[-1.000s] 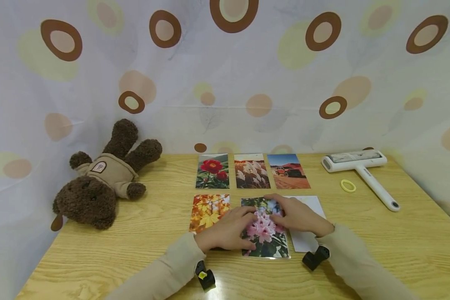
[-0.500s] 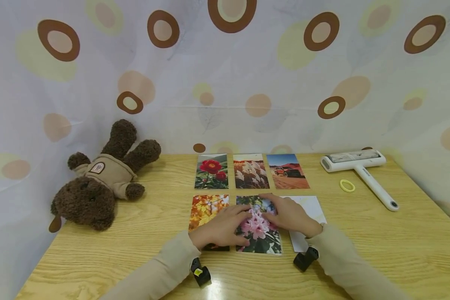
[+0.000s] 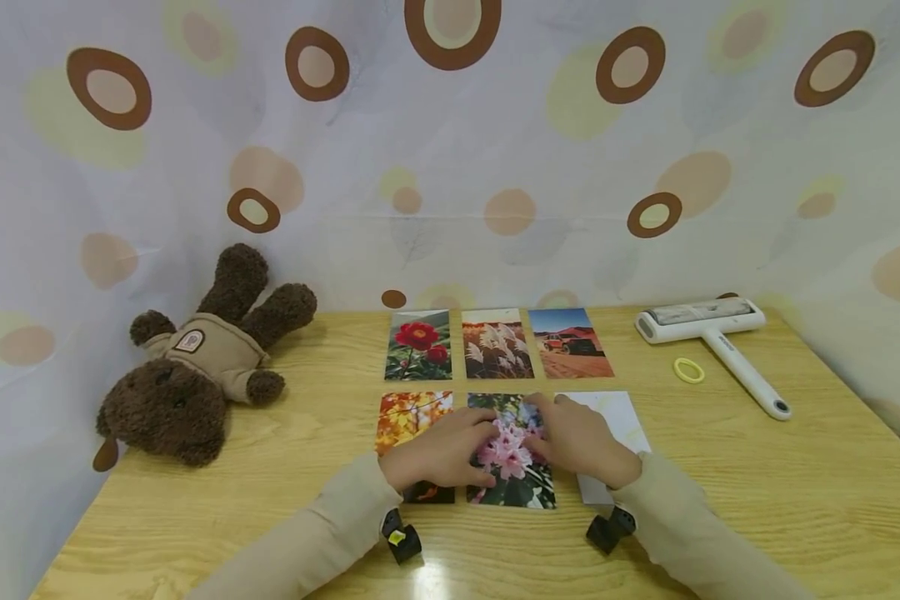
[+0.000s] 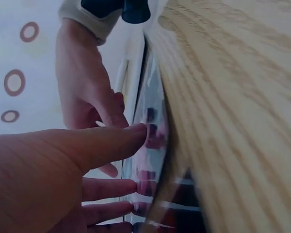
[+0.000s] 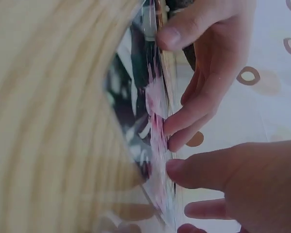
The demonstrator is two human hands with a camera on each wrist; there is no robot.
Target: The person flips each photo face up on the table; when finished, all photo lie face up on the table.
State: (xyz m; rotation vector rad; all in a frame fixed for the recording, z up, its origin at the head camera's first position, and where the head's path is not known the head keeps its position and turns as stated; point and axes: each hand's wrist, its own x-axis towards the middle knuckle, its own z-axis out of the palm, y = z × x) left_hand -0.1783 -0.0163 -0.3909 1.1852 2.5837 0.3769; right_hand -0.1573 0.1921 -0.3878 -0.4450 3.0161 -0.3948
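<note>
A photo card of pink flowers lies flat on the table in the near row. My left hand reaches over the maple-leaf photo card, its fingertips on the left part of the flower card. From the other side my right hand touches that card's upper right, its wrist passing over a mostly white card. Both hands have loosely extended fingers. In the left wrist view the left thumb is over the glossy flower card. The right wrist view has both hands' fingertips along the card's surface.
Behind lie three more cards: red flowers, pale reeds and an orange off-road vehicle. A brown teddy bear lies at the left. At the right are a white lint roller and a yellow ring.
Both hands have shifted the pink-flower card a little leftward, closer to the maple-leaf card, and it sits straighter. During the last half second the hands barely move; the head view shifts slightly.
</note>
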